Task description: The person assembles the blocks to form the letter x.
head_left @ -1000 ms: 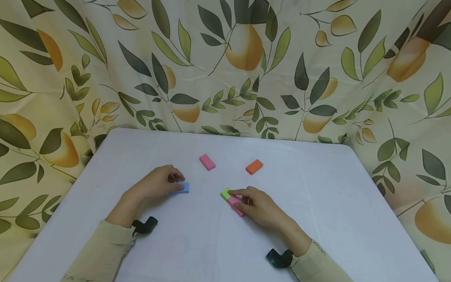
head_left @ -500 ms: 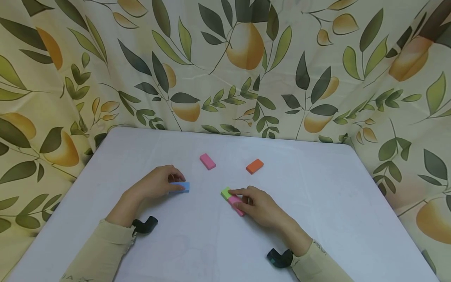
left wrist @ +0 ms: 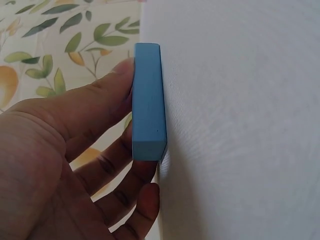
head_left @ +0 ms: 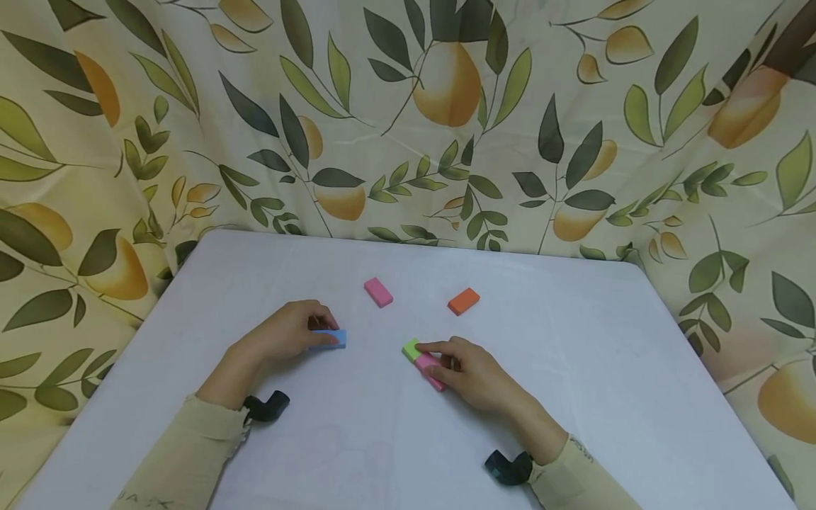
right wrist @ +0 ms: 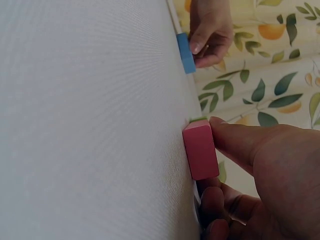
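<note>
Left hand [head_left: 290, 333]: palm down on the table, near its left half, fingers curled, thumb and fingertips pinching a blue block. Left forearm: beige sleeve, runs back to the near left edge, black wrist strap. Right hand [head_left: 468, 372]: palm down near the table's middle, index finger extended, thumb and fingers gripping a pink block. Right forearm: beige sleeve, toward the near edge, black strap

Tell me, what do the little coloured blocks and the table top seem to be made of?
The blue block and the pink block look like matte rubber or dense foam, perhaps erasers: flat colour, no shine, softly rounded edges. I cannot tell which. The table shows a fine woven grain in the wrist views, so its top looks like white cloth or a textured sheet.
</note>
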### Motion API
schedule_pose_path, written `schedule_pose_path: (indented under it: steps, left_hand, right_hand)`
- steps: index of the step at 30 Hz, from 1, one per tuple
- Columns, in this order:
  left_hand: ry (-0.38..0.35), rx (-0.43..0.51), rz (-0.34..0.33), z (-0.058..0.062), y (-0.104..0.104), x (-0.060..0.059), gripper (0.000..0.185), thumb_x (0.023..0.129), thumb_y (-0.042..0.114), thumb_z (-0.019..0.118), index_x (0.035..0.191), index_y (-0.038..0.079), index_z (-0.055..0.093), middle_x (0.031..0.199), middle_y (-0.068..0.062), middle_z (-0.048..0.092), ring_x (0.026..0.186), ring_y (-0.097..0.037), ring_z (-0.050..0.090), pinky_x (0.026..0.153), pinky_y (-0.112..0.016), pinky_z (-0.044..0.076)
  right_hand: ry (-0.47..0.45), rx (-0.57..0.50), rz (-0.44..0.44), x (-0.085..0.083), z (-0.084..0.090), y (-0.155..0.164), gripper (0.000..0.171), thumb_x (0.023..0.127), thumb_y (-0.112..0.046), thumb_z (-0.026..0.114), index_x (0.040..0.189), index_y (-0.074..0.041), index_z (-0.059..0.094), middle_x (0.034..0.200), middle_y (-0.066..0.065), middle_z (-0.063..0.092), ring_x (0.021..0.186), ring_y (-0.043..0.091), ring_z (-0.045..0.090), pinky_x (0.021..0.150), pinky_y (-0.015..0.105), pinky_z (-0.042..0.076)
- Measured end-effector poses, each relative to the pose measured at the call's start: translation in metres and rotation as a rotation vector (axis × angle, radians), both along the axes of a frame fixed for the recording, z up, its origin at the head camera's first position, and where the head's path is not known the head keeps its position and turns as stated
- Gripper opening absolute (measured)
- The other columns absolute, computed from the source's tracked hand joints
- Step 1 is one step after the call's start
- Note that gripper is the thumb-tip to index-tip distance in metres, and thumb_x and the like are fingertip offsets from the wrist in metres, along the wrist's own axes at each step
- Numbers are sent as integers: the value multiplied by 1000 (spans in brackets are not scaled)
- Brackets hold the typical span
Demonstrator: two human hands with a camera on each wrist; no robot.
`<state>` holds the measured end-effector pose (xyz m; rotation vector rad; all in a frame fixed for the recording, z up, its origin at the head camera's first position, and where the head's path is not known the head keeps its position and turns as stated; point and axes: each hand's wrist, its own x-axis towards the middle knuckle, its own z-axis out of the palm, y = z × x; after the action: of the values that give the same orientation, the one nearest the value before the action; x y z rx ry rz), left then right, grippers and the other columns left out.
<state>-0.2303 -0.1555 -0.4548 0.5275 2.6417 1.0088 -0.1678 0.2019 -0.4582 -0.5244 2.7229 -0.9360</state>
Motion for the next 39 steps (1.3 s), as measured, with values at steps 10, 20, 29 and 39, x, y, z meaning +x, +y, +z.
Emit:
schedule_pose_path:
  steps: [10, 20, 29, 39]
  left_hand:
    - [-4, 0, 2, 1, 0, 1, 15, 88, 31, 84, 99, 25, 76, 95, 7, 68, 91, -16, 56, 83, -33, 46]
    - [-8, -6, 6, 3, 1, 2, 15, 87, 31, 84, 98, 25, 76, 94, 6, 67, 90, -16, 57, 83, -33, 46]
    - [6, -11, -16, 2, 1, 1, 16, 88, 32, 83, 100, 26, 75, 96, 7, 67, 93, -15, 57, 85, -34, 46]
    - [-9, -2, -24, 3, 2, 2, 16, 89, 30, 83, 102, 25, 75, 98, 7, 67, 94, -16, 57, 86, -34, 47]
  right_hand:
    - [-1, -8, -2, 0, 0, 0, 39, 98, -29, 72, 136, -38, 67, 86, -8, 55, 82, 13, 52, 67, 25, 42]
    - [-5, -13, -5, 1, -1, 0, 40, 99, -28, 71, 136, -39, 67, 87, -8, 55, 82, 13, 53, 67, 25, 42]
    - [-3, -8, -7, 1, -1, 0, 39, 98, -30, 72, 136, -40, 67, 85, -8, 55, 81, 13, 52, 67, 25, 42]
    - [-18, -11, -6, 0, 0, 0, 39, 99, -29, 71, 136, -40, 67, 86, -7, 55, 82, 13, 53, 66, 25, 42]
